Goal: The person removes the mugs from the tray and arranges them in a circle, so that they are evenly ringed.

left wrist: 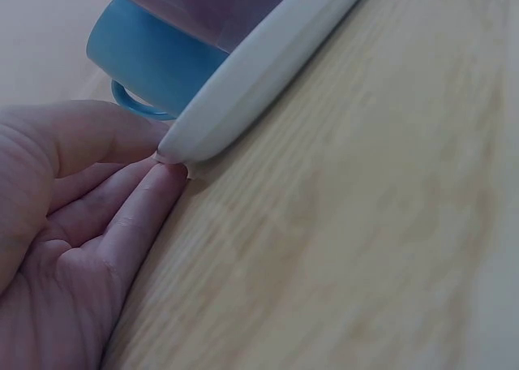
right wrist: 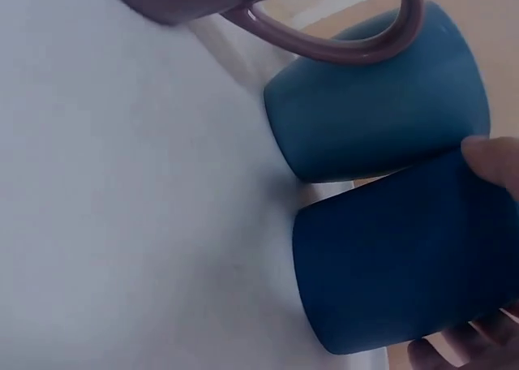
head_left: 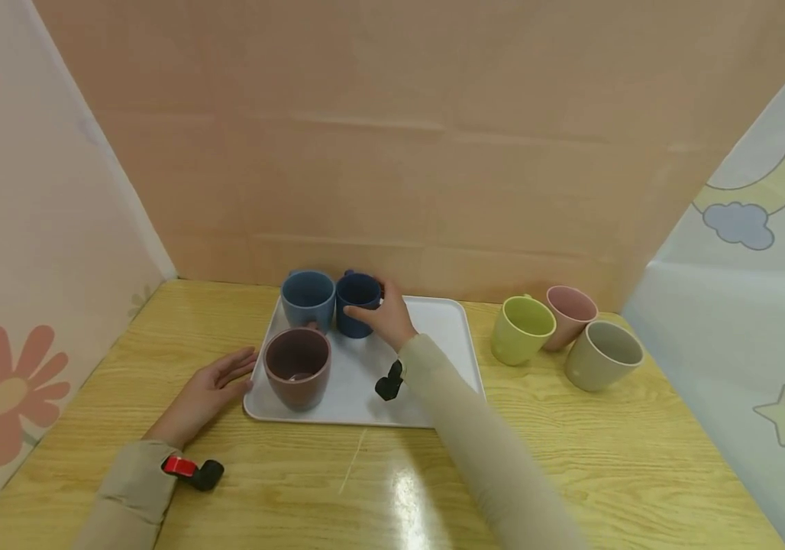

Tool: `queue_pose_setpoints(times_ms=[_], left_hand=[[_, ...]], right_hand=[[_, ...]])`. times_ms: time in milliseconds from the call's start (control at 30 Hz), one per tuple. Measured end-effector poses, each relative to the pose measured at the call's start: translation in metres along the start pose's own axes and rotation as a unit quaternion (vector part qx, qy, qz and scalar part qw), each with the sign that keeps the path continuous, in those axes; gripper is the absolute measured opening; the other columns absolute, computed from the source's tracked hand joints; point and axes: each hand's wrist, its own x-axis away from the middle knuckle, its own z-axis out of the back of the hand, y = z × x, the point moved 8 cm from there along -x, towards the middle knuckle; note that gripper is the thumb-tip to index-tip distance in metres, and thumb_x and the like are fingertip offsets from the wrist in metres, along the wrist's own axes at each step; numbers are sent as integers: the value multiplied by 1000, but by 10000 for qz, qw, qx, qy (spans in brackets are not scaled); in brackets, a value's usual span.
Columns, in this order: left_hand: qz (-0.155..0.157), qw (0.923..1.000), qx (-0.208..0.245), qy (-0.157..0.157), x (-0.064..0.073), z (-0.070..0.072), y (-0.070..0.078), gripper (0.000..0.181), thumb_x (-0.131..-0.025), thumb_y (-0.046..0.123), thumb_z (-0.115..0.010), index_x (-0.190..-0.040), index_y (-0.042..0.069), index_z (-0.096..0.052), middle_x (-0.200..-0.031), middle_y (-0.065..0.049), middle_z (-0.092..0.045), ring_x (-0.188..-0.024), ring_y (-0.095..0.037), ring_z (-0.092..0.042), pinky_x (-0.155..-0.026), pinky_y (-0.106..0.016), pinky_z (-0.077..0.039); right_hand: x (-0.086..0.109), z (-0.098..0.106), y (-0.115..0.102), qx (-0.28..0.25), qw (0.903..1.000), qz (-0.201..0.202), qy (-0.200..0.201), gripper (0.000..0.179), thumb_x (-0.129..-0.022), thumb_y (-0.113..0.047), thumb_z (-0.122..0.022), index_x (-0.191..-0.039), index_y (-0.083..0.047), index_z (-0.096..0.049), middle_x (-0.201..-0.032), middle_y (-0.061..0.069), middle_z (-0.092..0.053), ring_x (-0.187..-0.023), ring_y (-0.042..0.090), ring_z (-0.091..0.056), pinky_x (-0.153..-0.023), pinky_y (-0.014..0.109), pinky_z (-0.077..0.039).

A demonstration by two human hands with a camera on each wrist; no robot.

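Note:
A white tray (head_left: 450, 340) lies on the wooden table and carries three mugs. My right hand (head_left: 380, 315) grips the dark blue mug (head_left: 356, 304) at the tray's back; in the right wrist view its fingertips (right wrist: 491, 155) curl round that dark blue mug (right wrist: 397, 260). A lighter blue mug (head_left: 307, 299) stands right beside it on the left, and a maroon mug (head_left: 297, 367) sits at the front left corner. My left hand (head_left: 217, 380) lies flat on the table, fingertips (left wrist: 166, 171) touching the tray's left edge (left wrist: 259, 70).
Three more mugs stand on the table right of the tray: a green one (head_left: 521, 329), a pink one (head_left: 569, 315) and a grey one (head_left: 602, 354). Paper walls enclose the table on three sides. The front of the table is bare wood.

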Motion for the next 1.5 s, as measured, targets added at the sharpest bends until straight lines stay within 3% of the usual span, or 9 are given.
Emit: queue_pose_setpoints(times_ms=[100, 333, 833, 1133, 1500], left_hand=[[20, 10000, -21, 12, 0, 1, 0, 70, -102, 26, -64, -159, 3, -30, -154, -19, -44, -143, -34, -39, -97, -7, -39], [11, 10000, -27, -15, -1, 0, 4, 70, -102, 25, -64, -159, 2, -30, -155, -19, -43, -144, -36, -38, -97, -7, -39], [-10, 9997, 218, -99, -1, -2, 0, 70, -102, 22, -64, -159, 2, -29, -156, -20, -41, -132, -2, -48, -98, -9, -40], [10, 9998, 187, -33, 0, -1, 1, 70, -102, 22, -64, -159, 3, -29, -156, -20, -41, -131, -1, -48, -97, -9, -41], [-74, 9997, 222, -77, 0, -1, 0, 69, -102, 21, -63, -159, 1, -28, -156, -21, -40, -125, 7, -48, -98, -9, -41]], right_hand=[[-2, -3, 0, -74, 9999, 29, 73, 90, -81, -27, -87, -153, -6, -37, -150, 11, -47, -137, 27, -46, -115, 44, -37], [-5, -2, 2, -195, 9994, 90, 256, 84, -80, -26, -88, -149, -9, -43, -144, 10, -53, -133, 26, -50, -112, 43, -40], [12, 13, 15, -373, 9975, -391, 466, 84, -72, -31, -94, -145, -20, -53, -140, 3, -57, -129, 26, -50, -105, 47, -47], [30, 27, 21, -389, 9971, -459, 475, 84, -70, -35, -95, -142, -19, -54, -139, 3, -57, -127, 26, -51, -104, 47, -48], [57, 64, 30, -184, 9989, -198, 393, 85, -68, -39, -95, -140, -18, -55, -134, 3, -57, -126, 24, -51, -108, 47, -44]])
